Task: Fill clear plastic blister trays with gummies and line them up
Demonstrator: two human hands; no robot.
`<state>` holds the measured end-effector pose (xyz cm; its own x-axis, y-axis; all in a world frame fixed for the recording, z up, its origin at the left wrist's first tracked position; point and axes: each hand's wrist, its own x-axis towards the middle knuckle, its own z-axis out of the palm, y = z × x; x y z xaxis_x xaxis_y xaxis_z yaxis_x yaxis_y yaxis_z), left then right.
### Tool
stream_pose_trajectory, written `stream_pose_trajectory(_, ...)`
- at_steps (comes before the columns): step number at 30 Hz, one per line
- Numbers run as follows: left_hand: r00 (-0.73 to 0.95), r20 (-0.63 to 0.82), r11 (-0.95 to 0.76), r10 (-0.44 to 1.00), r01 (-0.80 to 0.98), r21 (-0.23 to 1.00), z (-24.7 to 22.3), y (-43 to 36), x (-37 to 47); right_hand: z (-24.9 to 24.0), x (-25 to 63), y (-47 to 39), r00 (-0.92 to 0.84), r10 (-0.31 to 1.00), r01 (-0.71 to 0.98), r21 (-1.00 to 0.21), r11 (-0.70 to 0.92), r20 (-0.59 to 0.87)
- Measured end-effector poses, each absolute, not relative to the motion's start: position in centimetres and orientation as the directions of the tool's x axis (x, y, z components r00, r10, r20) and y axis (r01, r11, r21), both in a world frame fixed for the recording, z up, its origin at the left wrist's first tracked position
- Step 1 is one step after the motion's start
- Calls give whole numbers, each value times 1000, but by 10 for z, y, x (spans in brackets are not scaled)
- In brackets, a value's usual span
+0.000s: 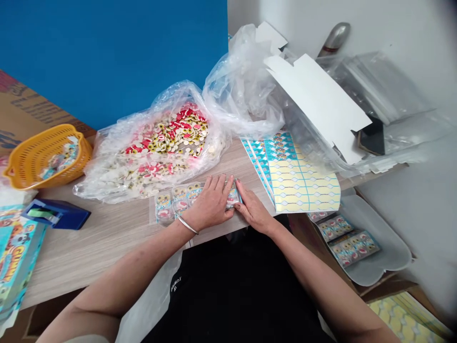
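Observation:
A clear plastic pack of eye- and lip-shaped gummy candies lies flat on the table close to its front edge. My left hand presses palm down on the pack with its fingers stretched out, covering its middle. At the pack's right end, my right hand grips the edge between thumb and fingers. The part under my left palm is hidden. Just behind the hands spreads a large open plastic bag with many loose red, white and yellow gummy candies.
An orange basket holds small packets, with a blue tape dispenser before it. Printed sheets lie right. White card rests on plastic sleeves. A grey bin below holds filled packs. A colourful box stands left.

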<state>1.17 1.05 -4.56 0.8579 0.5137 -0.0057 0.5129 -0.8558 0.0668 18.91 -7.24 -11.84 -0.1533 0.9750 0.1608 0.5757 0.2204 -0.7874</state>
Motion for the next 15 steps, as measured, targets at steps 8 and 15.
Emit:
stream_pose_trajectory(8, 872, 4, -869, 490, 488, 84, -47, 14, 8, -122, 188, -73, -180, 969, 655, -714, 247, 170)
stream_pose_trajectory(15, 855, -14, -854, 518, 518, 48, -44, 9, 12, -126, 189, -73, -190, 961, 662, -697, 275, 199)
